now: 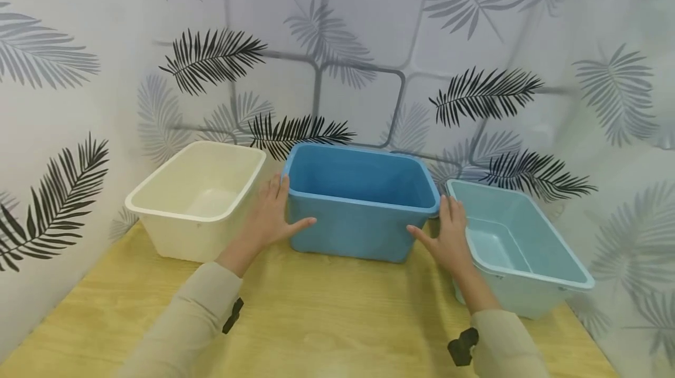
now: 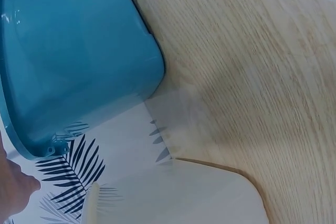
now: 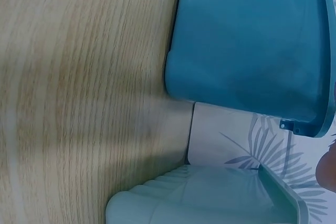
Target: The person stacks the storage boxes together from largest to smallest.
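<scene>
A blue plastic bin (image 1: 348, 228) stands upright on the table in the middle of the head view, its inside bare. At its left end is my left hand (image 1: 269, 214), fingers extended and thumb spread toward the front wall. My right hand (image 1: 448, 234) mirrors it at the right end, fingertips right at the rim corner and thumb pointing inward. Neither hand curls round the bin. In the left wrist view the blue bin (image 2: 79, 51) fills the upper left; the right wrist view has the bin (image 3: 247, 40) at the upper right. Only a bit of each hand shows there.
A cream bin (image 1: 176, 237) stands to the left of the blue one, and a pale aqua bin (image 1: 527, 293) sits angled at the right. All are on a wood-grain table (image 1: 337, 313). Behind them rises a wall covering (image 1: 358, 32) with a leaf pattern.
</scene>
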Available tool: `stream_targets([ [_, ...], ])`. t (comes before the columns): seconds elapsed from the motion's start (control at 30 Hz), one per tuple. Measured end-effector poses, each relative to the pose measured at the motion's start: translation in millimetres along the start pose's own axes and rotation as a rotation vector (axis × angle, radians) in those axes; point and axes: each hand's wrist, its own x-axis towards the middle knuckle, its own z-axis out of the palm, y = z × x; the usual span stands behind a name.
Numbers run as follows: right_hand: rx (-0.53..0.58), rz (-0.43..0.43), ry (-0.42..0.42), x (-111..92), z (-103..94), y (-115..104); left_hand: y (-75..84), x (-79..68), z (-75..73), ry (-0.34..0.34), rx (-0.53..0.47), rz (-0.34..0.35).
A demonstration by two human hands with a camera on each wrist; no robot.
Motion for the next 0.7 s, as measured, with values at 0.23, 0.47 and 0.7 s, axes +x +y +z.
stream_targets([
  [0.23, 0.001, -0.012, -0.031, 8, 5.6, 5, -0.4, 3.4, 9.3, -0.019, 0.006, -0.004],
  [0.47, -0.002, -0.007, -0.040, 14, 6.2, 0, -1.0, 8.6, 10.2, -0.012, -0.021, 0.001],
  [0.7, 0.016, 0.014, -0.072, 17, 8.5, -2, -0.2, 11.7, 11.3, -0.010, -0.073, -0.022],
])
